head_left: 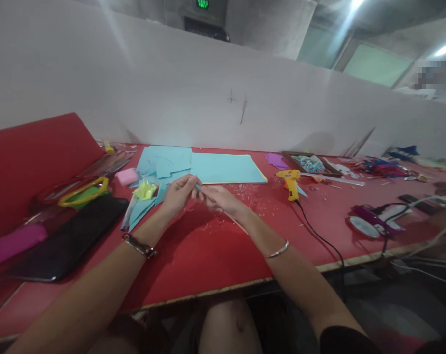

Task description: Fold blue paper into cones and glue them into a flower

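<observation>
My left hand [179,193] and my right hand [225,200] meet over the red table, fingertips pressed together. Between them shows a small bit of light blue paper [198,186], mostly hidden by the fingers, so its full shape is unclear. Both hands are closed on it. Just behind lie large light blue sheets [223,167], with cut blue pieces [142,212] left of my left hand. A crumpled yellow-green piece [146,189] rests beside those pieces. Small scraps are scattered under and around my right hand.
A yellow glue gun [291,183] stands to the right, its black cord running over the table's front edge. Farther right are a brown tray [331,169] of small pieces and a purple device [372,221]. A black case [71,241] and yellow-handled scissors [85,192] lie left.
</observation>
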`<state>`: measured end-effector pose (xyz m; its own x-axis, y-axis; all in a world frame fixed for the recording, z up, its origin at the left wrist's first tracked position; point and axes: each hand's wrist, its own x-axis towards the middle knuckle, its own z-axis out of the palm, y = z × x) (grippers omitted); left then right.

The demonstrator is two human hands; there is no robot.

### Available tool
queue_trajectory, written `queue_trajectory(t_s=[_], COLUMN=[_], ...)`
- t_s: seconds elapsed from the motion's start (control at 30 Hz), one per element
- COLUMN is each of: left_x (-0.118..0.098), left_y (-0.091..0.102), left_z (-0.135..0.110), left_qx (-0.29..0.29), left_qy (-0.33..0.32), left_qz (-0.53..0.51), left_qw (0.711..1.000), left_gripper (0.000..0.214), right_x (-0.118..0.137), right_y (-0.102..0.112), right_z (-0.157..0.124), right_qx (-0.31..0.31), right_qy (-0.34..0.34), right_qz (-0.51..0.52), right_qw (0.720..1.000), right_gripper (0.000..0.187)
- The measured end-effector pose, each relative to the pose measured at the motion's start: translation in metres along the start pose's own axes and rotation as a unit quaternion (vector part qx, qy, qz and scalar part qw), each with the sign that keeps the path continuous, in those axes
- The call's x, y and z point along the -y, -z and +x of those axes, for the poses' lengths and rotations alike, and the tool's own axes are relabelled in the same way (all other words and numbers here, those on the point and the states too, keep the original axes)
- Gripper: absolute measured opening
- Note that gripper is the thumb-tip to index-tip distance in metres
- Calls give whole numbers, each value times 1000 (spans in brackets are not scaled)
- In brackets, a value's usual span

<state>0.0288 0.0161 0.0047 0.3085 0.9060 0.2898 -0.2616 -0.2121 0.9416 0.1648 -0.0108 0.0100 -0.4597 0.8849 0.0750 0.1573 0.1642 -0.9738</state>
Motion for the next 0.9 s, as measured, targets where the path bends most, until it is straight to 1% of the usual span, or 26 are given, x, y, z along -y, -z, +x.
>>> queue_trajectory(t_s=[0.03,0.07,0.1,0.13,0.17,0.2,0.23,0.27,0.3,0.33,0.37,0.4,0.47,0.53,0.6,0.63,0.67,0.73,0.8,0.83,0.9], left_x=[1,1,1,2,2,2,2,3,3,4,4,5,5,4,3,3,3,1,0,-2,-4], left_y=[0,0,-1,-1,-1,-1,-1,-1,-1,0,0,1,1,1,0,0,0,0,-1,-1,-2], left_z=[0,0,1,1,2,2,2,3,3,3,3,3,2,2,1,1,1,0,0,-1,-2], left_qx=[-16,-36,-55,-72,-84,-90,-93,-92,-90,-87,-84,-80,-69,-51,-28,-16,-4,14,22,21,13], left_qy=[-2,-5,-9,-13,-16,-18,-20,-20,-20,-20,-20,-20,-22,-18,-10,-4,2,20,42,52,67], left_qz=[14,30,48,66,81,90,95,96,97,98,100,101,90,56,11,-10,-28,-52,-63,-66,-68], left_qw=[1000,999,997,995,993,992,991,991,991,991,991,991,993,997,999,1000,1000,998,997,996,995], left_gripper=[25,23,21,20,20,20,20,21,21,21,22,22,24,24,25,25,26,28,28,28,27], right_x=[0,0,1,2,3,4,4,5,5,5,5,5,5,5,5,5,5,5,4,4,3], right_y=[-2,-3,-5,-6,-6,-6,-6,-6,-6,-5,-5,-5,-4,-3,-1,0,1,4,6,6,6], right_z=[1,1,1,0,0,0,-1,-1,-1,-1,-1,-1,-1,-1,-1,-2,-2,-4,-5,-5,-5], right_qx=[-47,-90,-124,-144,-151,-151,-147,-144,-143,-142,-141,-141,-141,-131,-103,-81,-53,14,79,101,125], right_qy=[13,25,33,36,34,29,25,23,22,19,15,13,26,57,62,51,32,-4,-23,-30,-38], right_qz=[-86,-186,-289,-382,-459,-514,-551,-573,-582,-581,-571,-552,-487,-379,-233,-156,-83,33,113,141,182], right_qw=[995,978,949,912,875,844,821,806,800,801,809,822,861,914,965,983,995,999,990,984,975], right_gripper=[28,25,22,20,21,23,26,28,29,30,30,30,29,26,25,25,26,27,28,29,30])
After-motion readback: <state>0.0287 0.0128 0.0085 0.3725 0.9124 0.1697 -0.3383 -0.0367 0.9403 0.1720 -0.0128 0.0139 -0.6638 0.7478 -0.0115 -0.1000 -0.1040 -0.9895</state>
